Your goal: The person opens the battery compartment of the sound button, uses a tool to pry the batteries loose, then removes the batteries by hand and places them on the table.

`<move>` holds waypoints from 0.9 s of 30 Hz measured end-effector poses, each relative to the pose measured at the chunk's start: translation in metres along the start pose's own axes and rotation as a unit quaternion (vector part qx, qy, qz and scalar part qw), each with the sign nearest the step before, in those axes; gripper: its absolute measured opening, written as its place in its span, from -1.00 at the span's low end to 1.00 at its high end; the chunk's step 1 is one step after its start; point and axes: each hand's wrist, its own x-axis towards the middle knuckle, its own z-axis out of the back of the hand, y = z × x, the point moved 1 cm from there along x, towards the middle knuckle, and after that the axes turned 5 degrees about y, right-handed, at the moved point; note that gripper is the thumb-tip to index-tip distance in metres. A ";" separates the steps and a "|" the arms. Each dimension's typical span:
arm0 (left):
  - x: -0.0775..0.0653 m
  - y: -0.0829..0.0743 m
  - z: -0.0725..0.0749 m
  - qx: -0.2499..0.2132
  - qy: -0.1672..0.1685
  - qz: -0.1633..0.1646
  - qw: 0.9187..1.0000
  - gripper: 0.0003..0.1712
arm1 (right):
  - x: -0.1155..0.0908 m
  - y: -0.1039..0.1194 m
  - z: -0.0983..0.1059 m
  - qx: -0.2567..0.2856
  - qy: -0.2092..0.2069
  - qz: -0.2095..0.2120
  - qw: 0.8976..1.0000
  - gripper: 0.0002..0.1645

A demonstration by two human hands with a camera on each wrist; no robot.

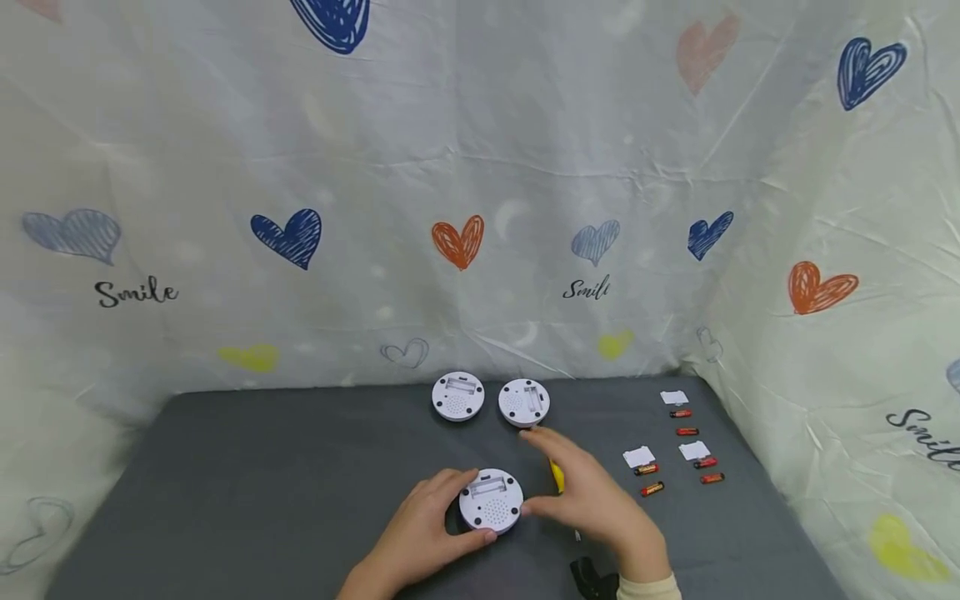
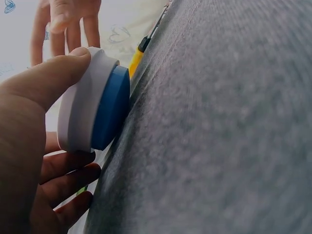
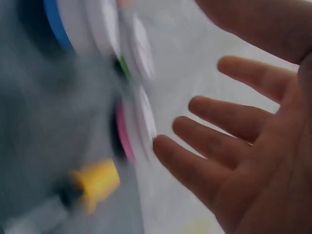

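Note:
A round white battery-powered device point(image 1: 491, 500) lies bottom up near the front, its battery slot uncovered and its speaker holes showing. Its lower side is blue, as the left wrist view shows. My left hand point(image 1: 423, 525) grips it by the rim, thumb at the near edge and fingers round the far left side. With fingers spread, my right hand point(image 1: 588, 492) hovers at the device's right, thumb tip close to the rim and nothing held. Partly hidden beneath that hand is a screwdriver with a yellow handle point(image 1: 557, 477).
Two similar devices, one at back left point(image 1: 458, 396) and one at back right point(image 1: 524, 402), lie with uncovered slots. On the right are white covers point(image 1: 639, 457) and several red-and-black batteries point(image 1: 652, 488). A black object point(image 1: 592, 579) shows by the right sleeve. A printed cloth point(image 1: 405, 283) hangs behind the grey table.

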 end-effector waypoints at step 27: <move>-0.011 0.058 0.087 0.056 0.003 0.086 0.995 -0.01 | 0.114 0.051 -0.101 -0.106 0.106 0.122 0.981 -0.02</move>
